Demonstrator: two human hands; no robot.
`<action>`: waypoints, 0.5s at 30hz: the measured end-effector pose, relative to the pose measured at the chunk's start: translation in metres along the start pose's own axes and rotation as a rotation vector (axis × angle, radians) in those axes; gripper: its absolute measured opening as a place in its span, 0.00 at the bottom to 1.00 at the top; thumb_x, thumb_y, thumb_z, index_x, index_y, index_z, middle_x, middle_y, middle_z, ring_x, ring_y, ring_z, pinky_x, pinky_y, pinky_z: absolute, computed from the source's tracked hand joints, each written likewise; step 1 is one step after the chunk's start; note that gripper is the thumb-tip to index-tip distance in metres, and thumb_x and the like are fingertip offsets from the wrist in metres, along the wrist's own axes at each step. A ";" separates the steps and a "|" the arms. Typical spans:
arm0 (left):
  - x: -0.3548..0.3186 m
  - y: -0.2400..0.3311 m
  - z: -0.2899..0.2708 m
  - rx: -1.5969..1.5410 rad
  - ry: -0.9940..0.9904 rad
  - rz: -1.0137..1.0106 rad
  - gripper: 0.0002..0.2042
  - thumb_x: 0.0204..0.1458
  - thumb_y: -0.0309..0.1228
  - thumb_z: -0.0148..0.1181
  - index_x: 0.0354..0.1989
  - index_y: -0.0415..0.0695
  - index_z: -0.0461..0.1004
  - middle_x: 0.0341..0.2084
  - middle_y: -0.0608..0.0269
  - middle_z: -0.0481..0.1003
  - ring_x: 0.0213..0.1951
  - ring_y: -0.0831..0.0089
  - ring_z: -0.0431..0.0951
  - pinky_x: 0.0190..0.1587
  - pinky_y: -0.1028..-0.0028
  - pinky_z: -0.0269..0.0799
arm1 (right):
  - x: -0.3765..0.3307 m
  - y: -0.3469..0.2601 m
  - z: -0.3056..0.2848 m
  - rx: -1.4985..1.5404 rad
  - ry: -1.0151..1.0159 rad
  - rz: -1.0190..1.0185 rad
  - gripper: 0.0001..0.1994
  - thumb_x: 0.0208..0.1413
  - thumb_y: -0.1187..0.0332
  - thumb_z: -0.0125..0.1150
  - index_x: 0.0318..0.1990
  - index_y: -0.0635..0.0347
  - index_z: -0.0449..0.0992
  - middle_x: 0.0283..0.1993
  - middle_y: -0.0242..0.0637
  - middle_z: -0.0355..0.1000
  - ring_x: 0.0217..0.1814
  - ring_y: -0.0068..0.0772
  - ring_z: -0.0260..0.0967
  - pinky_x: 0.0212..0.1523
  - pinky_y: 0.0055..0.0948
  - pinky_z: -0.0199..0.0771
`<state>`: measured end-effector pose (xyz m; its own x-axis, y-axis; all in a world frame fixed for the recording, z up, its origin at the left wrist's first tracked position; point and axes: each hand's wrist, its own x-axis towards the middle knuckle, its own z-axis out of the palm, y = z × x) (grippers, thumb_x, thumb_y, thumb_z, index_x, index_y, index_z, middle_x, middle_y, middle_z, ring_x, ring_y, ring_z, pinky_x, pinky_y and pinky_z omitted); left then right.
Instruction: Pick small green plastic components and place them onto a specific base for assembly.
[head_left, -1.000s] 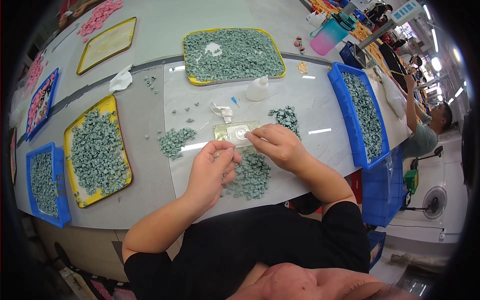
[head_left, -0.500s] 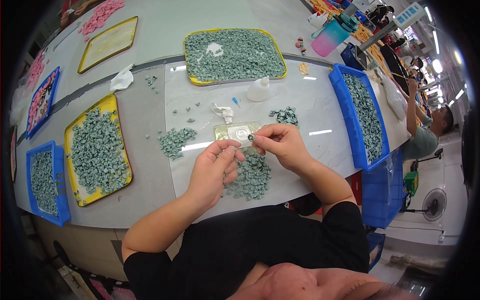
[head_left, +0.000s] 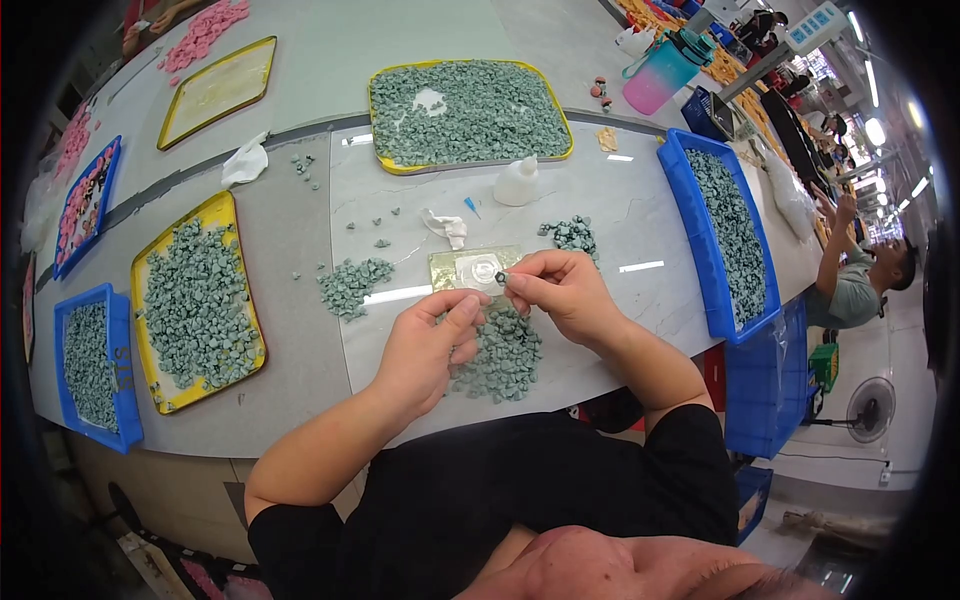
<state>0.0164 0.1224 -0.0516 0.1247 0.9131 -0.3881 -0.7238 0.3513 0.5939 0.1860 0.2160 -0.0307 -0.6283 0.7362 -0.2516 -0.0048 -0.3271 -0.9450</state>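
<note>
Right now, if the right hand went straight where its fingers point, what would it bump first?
Probably the clear round thing on the yellowish pad: the right hand, pinching a small dark piece, points left toward it. How high the hand is isn't clear, so it might pass over.

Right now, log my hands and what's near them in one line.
right hand: pinching green piece | left hand: by pile, hold unclear | clear dish: on yellowish pad | white bottle: upright

Right hand pinching green piece, yellow trays
</note>
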 end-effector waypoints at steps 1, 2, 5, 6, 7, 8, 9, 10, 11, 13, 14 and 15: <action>0.000 0.001 0.000 0.004 0.006 -0.019 0.09 0.55 0.28 0.50 0.40 0.35 0.69 0.29 0.64 0.68 0.20 0.85 0.56 0.20 0.85 0.55 | 0.000 0.001 0.000 0.004 0.001 0.000 0.08 0.51 0.73 0.58 0.34 0.70 0.74 0.27 0.35 0.71 0.28 0.20 0.67 0.31 0.20 0.68; 0.000 0.001 0.000 0.005 0.006 -0.018 0.09 0.55 0.28 0.50 0.40 0.35 0.69 0.29 0.64 0.68 0.20 0.85 0.56 0.20 0.85 0.55 | -0.001 0.001 0.000 0.008 0.003 0.001 0.08 0.51 0.73 0.58 0.34 0.70 0.74 0.27 0.34 0.71 0.28 0.20 0.67 0.31 0.20 0.68; -0.002 0.002 0.000 -0.012 -0.005 -0.012 0.09 0.55 0.26 0.51 0.41 0.35 0.69 0.29 0.64 0.68 0.19 0.85 0.57 0.20 0.85 0.55 | -0.001 0.000 0.004 -0.024 0.024 -0.019 0.05 0.50 0.75 0.57 0.31 0.69 0.74 0.29 0.37 0.70 0.27 0.22 0.66 0.29 0.21 0.66; -0.002 0.002 0.000 -0.004 0.005 -0.019 0.09 0.55 0.26 0.51 0.42 0.35 0.69 0.29 0.63 0.68 0.19 0.85 0.57 0.20 0.85 0.55 | -0.002 -0.001 0.006 -0.025 0.024 -0.019 0.05 0.50 0.75 0.57 0.31 0.69 0.74 0.29 0.37 0.70 0.27 0.22 0.66 0.29 0.21 0.66; -0.002 0.002 0.000 0.005 0.016 -0.026 0.09 0.55 0.26 0.51 0.42 0.36 0.68 0.30 0.63 0.69 0.19 0.85 0.57 0.20 0.84 0.55 | -0.003 -0.001 0.007 -0.111 0.040 -0.072 0.04 0.50 0.76 0.58 0.32 0.69 0.74 0.30 0.37 0.71 0.28 0.22 0.66 0.30 0.21 0.67; -0.003 0.002 0.000 0.005 0.016 -0.025 0.09 0.55 0.26 0.51 0.42 0.36 0.68 0.30 0.63 0.69 0.19 0.85 0.57 0.20 0.84 0.55 | -0.004 -0.002 0.009 -0.198 0.055 -0.126 0.04 0.50 0.76 0.58 0.32 0.69 0.74 0.31 0.37 0.71 0.29 0.22 0.67 0.31 0.21 0.67; -0.002 0.002 0.000 -0.003 0.015 -0.012 0.10 0.54 0.26 0.51 0.43 0.36 0.67 0.30 0.62 0.69 0.18 0.85 0.57 0.20 0.84 0.55 | -0.005 -0.001 0.009 -0.198 0.054 -0.127 0.04 0.50 0.76 0.58 0.32 0.69 0.74 0.31 0.37 0.71 0.29 0.22 0.67 0.31 0.21 0.67; -0.003 0.002 0.000 -0.011 0.014 0.000 0.11 0.54 0.25 0.51 0.44 0.36 0.67 0.30 0.61 0.69 0.18 0.85 0.57 0.20 0.84 0.55 | -0.006 0.001 0.009 -0.277 0.046 -0.199 0.04 0.49 0.77 0.58 0.33 0.68 0.74 0.32 0.38 0.71 0.29 0.22 0.67 0.31 0.21 0.67; -0.003 0.002 0.000 -0.011 0.012 0.000 0.11 0.54 0.25 0.51 0.44 0.36 0.67 0.30 0.61 0.69 0.18 0.85 0.57 0.20 0.84 0.55 | -0.006 0.003 0.008 -0.355 0.038 -0.271 0.04 0.49 0.77 0.59 0.33 0.68 0.75 0.33 0.38 0.71 0.30 0.22 0.67 0.31 0.21 0.67; -0.003 0.003 0.002 0.010 -0.006 0.001 0.11 0.54 0.26 0.51 0.45 0.36 0.65 0.29 0.60 0.69 0.18 0.85 0.57 0.19 0.84 0.55 | -0.005 0.007 0.005 -0.457 0.048 -0.371 0.05 0.48 0.78 0.60 0.33 0.67 0.75 0.32 0.38 0.71 0.30 0.23 0.68 0.31 0.21 0.67; -0.003 0.003 0.001 0.010 -0.004 0.001 0.11 0.54 0.26 0.51 0.45 0.36 0.65 0.29 0.60 0.69 0.18 0.85 0.57 0.19 0.84 0.55 | -0.004 0.009 0.004 -0.557 0.055 -0.469 0.06 0.46 0.78 0.60 0.34 0.66 0.76 0.32 0.37 0.72 0.30 0.23 0.69 0.30 0.21 0.67; -0.003 0.002 0.000 0.012 -0.003 -0.005 0.10 0.54 0.26 0.51 0.43 0.37 0.66 0.29 0.61 0.69 0.18 0.85 0.57 0.20 0.84 0.55 | -0.003 0.008 0.005 -0.556 0.054 -0.469 0.06 0.46 0.78 0.60 0.34 0.66 0.76 0.32 0.37 0.72 0.30 0.23 0.69 0.30 0.21 0.67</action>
<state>0.0150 0.1204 -0.0491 0.1300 0.9119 -0.3892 -0.7147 0.3583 0.6007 0.1839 0.2079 -0.0360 -0.6179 0.7580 0.2090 0.1412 0.3685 -0.9188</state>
